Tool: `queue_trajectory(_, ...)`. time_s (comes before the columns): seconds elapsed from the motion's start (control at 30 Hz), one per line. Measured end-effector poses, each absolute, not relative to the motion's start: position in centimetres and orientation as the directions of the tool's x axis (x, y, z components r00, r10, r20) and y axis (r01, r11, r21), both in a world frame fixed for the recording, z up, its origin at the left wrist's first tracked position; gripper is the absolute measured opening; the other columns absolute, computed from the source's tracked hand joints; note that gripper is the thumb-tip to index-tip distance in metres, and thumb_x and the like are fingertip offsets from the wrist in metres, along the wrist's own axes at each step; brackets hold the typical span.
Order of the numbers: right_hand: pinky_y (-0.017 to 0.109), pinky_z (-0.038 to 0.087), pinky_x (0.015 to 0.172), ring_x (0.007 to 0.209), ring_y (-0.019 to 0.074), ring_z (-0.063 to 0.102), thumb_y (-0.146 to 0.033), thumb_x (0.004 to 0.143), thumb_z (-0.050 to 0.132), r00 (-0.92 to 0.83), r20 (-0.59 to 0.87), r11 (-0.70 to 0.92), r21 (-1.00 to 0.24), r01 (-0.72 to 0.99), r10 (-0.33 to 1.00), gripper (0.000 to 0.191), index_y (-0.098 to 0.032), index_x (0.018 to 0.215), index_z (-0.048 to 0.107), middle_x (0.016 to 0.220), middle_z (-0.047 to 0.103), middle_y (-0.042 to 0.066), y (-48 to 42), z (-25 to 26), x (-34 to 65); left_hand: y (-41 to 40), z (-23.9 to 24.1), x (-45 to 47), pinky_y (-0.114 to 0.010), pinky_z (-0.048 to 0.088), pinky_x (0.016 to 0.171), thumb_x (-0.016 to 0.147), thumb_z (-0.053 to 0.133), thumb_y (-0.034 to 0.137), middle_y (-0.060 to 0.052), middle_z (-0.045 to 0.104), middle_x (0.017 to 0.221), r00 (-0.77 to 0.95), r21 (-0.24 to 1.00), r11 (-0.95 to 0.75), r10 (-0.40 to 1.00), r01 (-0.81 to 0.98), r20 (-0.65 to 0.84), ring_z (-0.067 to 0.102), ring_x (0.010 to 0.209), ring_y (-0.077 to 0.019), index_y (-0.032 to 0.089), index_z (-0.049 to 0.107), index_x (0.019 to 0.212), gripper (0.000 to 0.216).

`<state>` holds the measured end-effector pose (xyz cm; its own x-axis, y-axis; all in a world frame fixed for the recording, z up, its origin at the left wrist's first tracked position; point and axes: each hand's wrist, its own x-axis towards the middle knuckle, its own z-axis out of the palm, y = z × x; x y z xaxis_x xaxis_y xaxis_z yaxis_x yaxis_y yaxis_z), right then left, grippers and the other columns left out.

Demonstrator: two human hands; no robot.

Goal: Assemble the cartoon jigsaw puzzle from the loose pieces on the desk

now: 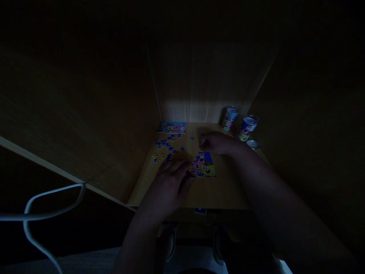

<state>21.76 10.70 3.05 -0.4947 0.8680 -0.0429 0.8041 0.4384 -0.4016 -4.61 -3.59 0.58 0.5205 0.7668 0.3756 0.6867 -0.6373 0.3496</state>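
Cable [42,198], white, smooth and round in section, loops at 8 o'clock in the nearest part of the dim view. Beyond it, at 6 o'clock, lies the front edge of the desk [228,190], a flat board of pale wood grain enclosed by side panels and a back panel of the same material.

The left hand [171,182] rests palm down on the desk just below centre, forearm rising from 6 o'clock. Its fingers are extended, slightly apart, and clamped on nothing. The fingertips lie at the left edge of the assembled puzzle section [203,165].

This section is a flat rectangular patch of interlocked card pieces, printed with a pink and a yellow cartoon figure on blue. It sits at the centre of the desk, between the two hands.

The right hand [216,144] reaches in from 4 o'clock, forearm crossing the desk, and hovers just above the section's far edge. Its fingers are curled together; whether they pinch a piece cannot be told.

Loose pieces [168,146], small, blue and yellow, lie scattered at 10 o'clock from the section. A round metal lid [253,144] lies at 2 o'clock. Behind it stand two cylindrical cans [247,127], wrapped in cartoon labels whose lettering is too small to read. A printed picture strip [172,127] lies at 11 o'clock against the back panel.
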Motion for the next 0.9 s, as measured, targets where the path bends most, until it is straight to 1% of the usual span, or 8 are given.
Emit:
queue_trajectory(0.07, 0.031, 0.055, 0.079, 0.085, 0.0222, 0.076, -0.021, 0.090, 0.077, -0.497, -0.041, 0.440, -0.408, 0.800, 0.867, 0.006, -0.021, 0.094, 0.081, 0.099, 0.084, 0.006, 10.61, 3.13, 21.73, -3.76, 0.56, -4.48, -0.063, 0.034, 0.132, 0.107, 0.065, 0.032, -0.008, 0.069, 0.146, 0.519, 0.319, -0.617, 0.783, 0.719, 0.344, 0.060, 0.139, -0.0320, 0.025, 0.062, 0.150, 0.044)
queue_trajectory(0.17, 0.031, 0.055, 0.080, 0.087, 0.0221, 0.076, -0.020, 0.089, 0.077, -0.498, -0.028, 0.444, -0.414, 0.795, 0.867, 0.008, -0.021, 0.096, 0.081, 0.101, 0.084, 0.006, 10.48, 3.23, 21.68, -3.86, 0.56, -4.41, -0.064, 0.031, 0.132, 0.108, 0.064, 0.036, -0.006, 0.067, 0.147, 0.528, 0.310, -0.611, 0.789, 0.729, 0.314, 0.058, 0.142, -0.0321, 0.029, 0.060, 0.152, 0.045)
queue_trajectory(0.33, 0.030, 0.055, 0.082, 0.090, 0.0211, 0.076, -0.016, 0.086, 0.078, -0.498, 0.029, 0.463, -0.421, 0.780, 0.866, 0.009, -0.022, 0.093, 0.080, 0.102, 0.084, 0.004, 10.44, 3.26, 21.65, -3.84, 0.62, -4.37, -0.064, 0.029, 0.133, 0.105, 0.068, 0.038, -0.008, 0.067, 0.148, 0.531, 0.306, -0.614, 0.786, 0.727, 0.316, 0.057, 0.142, -0.0330, 0.029, 0.059, 0.153, 0.049)
queue_trajectory(0.5, 0.030, 0.054, 0.077, 0.087, 0.0227, 0.077, -0.019, 0.086, 0.077, -0.492, -0.038, 0.434, -0.418, 0.799, 0.870, 0.005, -0.022, 0.090, 0.080, 0.097, 0.084, 0.005, 10.29, 3.55, 21.58, -3.74, 0.65, -4.41, -0.065, 0.029, 0.133, 0.104, 0.071, 0.042, -0.008, 0.066, 0.149, 0.543, 0.300, -0.626, 0.777, 0.720, 0.319, 0.057, 0.142, -0.0341, 0.029, 0.057, 0.154, 0.054)
queue_trajectory(0.6, 0.031, 0.054, 0.074, 0.088, 0.0251, 0.078, -0.023, 0.086, 0.078, -0.518, -0.077, 0.438, -0.439, 0.785, 0.852, 0.002, -0.022, 0.087, 0.080, 0.096, 0.084, 0.006, 10.23, 3.68, 21.65, -3.69, 0.59, -4.47, -0.064, 0.030, 0.133, 0.104, 0.071, 0.042, -0.008, 0.064, 0.150, 0.547, 0.292, -0.630, 0.773, 0.720, 0.320, 0.056, 0.142, -0.0335, 0.029, 0.054, 0.156, 0.056)
queue_trajectory(0.73, 0.031, 0.054, 0.072, 0.084, 0.0234, 0.077, -0.020, 0.082, 0.080, -0.527, -0.094, 0.426, -0.478, 0.768, 0.845, 0.004, -0.021, 0.085, 0.079, 0.091, 0.084, 0.004, 10.37, 3.51, 21.82, -3.62, 0.37, -4.51, -0.062, 0.035, 0.131, 0.104, 0.071, 0.043, -0.011, 0.064, 0.150, 0.515, 0.292, -0.614, 0.782, 0.733, 0.351, 0.055, 0.143, -0.0346, 0.023, 0.053, 0.156, 0.058)
queue_trajectory(0.83, 0.029, 0.056, 0.076, 0.084, 0.0206, 0.076, -0.016, 0.083, 0.079, -0.518, -0.040, 0.421, -0.530, 0.736, 0.854, 0.007, -0.021, 0.087, 0.078, 0.091, 0.083, 0.003, 10.60, 3.20, 21.79, -3.52, 0.29, -4.46, -0.061, 0.040, 0.128, 0.105, 0.070, 0.039, -0.010, 0.066, 0.146, 0.512, 0.304, -0.621, 0.776, 0.723, 0.368, 0.057, 0.140, -0.0338, 0.023, 0.059, 0.148, 0.048)
queue_trajectory(0.9, 0.029, 0.058, 0.080, 0.088, 0.0197, 0.076, -0.016, 0.085, 0.079, -0.509, 0.013, 0.408, -0.615, 0.675, 0.861, 0.008, -0.020, 0.092, 0.078, 0.096, 0.084, 0.003, 10.78, 3.03, 21.71, -3.46, 0.33, -4.41, -0.059, 0.047, 0.121, 0.107, 0.066, 0.032, -0.009, 0.068, 0.138, 0.490, 0.328, -0.613, 0.782, 0.719, 0.386, 0.061, 0.133, -0.0322, 0.024, 0.065, 0.138, 0.032)
